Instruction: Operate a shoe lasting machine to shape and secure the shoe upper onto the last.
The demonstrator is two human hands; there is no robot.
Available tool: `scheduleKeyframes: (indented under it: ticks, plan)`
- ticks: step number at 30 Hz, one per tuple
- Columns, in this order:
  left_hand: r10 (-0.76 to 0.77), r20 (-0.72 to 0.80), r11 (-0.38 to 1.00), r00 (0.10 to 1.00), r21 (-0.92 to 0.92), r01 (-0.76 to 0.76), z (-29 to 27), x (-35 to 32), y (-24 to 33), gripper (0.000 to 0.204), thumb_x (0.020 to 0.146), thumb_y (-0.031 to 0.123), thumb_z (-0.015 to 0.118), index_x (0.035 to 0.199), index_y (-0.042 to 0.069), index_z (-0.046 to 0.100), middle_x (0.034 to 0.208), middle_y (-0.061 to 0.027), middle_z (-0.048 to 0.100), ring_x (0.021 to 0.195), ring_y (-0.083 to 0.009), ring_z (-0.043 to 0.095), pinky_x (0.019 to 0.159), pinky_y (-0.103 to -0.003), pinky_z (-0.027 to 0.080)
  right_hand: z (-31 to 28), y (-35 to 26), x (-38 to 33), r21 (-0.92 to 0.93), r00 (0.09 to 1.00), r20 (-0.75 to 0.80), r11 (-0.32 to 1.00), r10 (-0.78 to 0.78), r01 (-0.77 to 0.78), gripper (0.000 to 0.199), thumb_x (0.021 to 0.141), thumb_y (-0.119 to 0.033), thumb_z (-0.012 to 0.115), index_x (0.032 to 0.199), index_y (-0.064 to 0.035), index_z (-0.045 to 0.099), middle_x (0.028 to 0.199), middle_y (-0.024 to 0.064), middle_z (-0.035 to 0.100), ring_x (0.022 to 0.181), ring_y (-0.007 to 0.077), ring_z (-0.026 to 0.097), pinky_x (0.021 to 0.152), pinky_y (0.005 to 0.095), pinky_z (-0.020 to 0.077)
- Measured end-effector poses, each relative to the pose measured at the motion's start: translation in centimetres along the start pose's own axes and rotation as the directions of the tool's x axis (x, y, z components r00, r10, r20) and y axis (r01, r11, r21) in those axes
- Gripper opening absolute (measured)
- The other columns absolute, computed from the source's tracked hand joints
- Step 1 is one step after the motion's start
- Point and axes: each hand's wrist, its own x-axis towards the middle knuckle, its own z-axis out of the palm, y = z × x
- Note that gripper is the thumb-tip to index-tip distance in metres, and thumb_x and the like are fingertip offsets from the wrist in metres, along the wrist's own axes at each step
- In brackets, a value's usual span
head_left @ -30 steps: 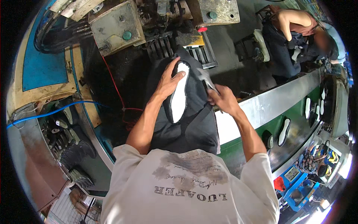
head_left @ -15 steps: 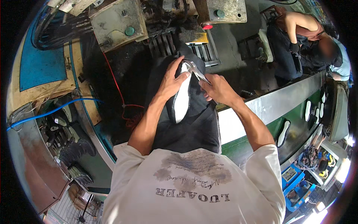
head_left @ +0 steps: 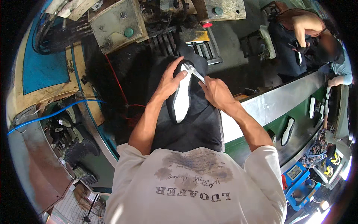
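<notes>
A black shoe upper on a last, its white insole (head_left: 182, 101) facing up, rests over my dark-trousered lap. My left hand (head_left: 169, 83) grips the shoe from its left side near the toe end. My right hand (head_left: 216, 93) holds metal pincers (head_left: 194, 71), whose jaws touch the shoe's edge near the toe, just right of my left fingers.
A heavy machine with tan metal covers (head_left: 115, 22) and a red button (head_left: 207, 25) stands ahead. A steel-edged green conveyor (head_left: 276, 100) with white soles (head_left: 288, 131) runs on my right. Another person (head_left: 305, 37) works at the far right. Black shoes (head_left: 78, 149) lie at the lower left.
My right hand has swung the pincers from the shoe's right side up to its toe end. The shoe and both hands have moved slightly away from me.
</notes>
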Motion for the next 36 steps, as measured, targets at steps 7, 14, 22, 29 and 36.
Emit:
scheduleKeyframes:
  ticks: [7,14,22,29,36]
  plan:
    - [-0.234,0.16,0.868,0.959,-0.411,0.28,-0.9,1.4,2.2,0.051,0.108,0.03,0.063,0.153,0.007,0.058,0.143,-0.0079,0.064,0.131,-0.0188,0.057,0.117,-0.032,0.04,-0.5,-0.8,-0.3,-0.106,0.988,0.108,0.99,0.107,-0.096,0.021,0.104,-0.018,0.063,0.098,0.003,0.061,0.08,0.0283,0.071,0.081,0.0502,0.071,0.072,0.0588,0.0558]
    - [-0.255,0.005,0.944,0.967,-0.214,0.25,-0.1,3.2,1.1,0.031,0.108,0.021,0.06,0.126,0.0,0.074,0.105,-0.0047,0.071,0.095,-0.0164,0.06,0.09,-0.033,0.048,0.2,1.2,-1.6,-0.097,0.998,0.032,0.994,0.049,-0.046,0.023,0.105,-0.019,0.064,0.095,0.0012,0.061,0.078,0.0265,0.069,0.077,0.0483,0.071,0.067,0.057,0.0547]
    - [-0.112,0.099,0.993,0.989,-0.034,0.115,-0.8,2.1,0.0,0.047,0.108,0.022,0.063,0.15,0.001,0.057,0.145,-0.0199,0.062,0.136,-0.0271,0.057,0.116,-0.037,0.041,-2.4,-2.2,1.4,0.252,0.936,-0.351,0.961,-0.021,0.116,0.03,0.107,-0.017,0.064,0.088,0.0053,0.058,0.076,0.0286,0.065,0.076,0.0506,0.067,0.064,0.055,0.0502]
    - [-0.21,0.219,0.976,0.953,-0.013,0.219,-1.1,-1.3,2.3,0.102,0.096,0.023,0.079,0.17,-0.004,0.014,0.166,-0.0322,0.037,0.157,-0.0349,0.036,0.127,-0.041,0.03,-2.8,-0.3,2.8,0.167,0.999,0.034,0.986,0.004,-0.01,0.029,0.102,-0.022,0.067,0.107,0.0064,0.068,0.085,0.0323,0.069,0.086,0.0526,0.069,0.076,0.0539,0.0541]
    - [-0.353,0.107,0.803,0.93,0.545,0.242,0.5,-9.8,6.4,0.097,0.101,0.037,0.072,0.164,-0.013,0.018,0.158,-0.041,0.04,0.136,-0.0565,0.054,0.114,-0.053,0.046,-0.1,1.9,3.1,-0.318,0.955,0.235,0.943,0.182,-0.101,0.035,0.089,-0.013,0.072,0.116,0.0015,0.056,0.1,0.0283,0.073,0.098,0.0473,0.073,0.089,0.0557,0.0596]
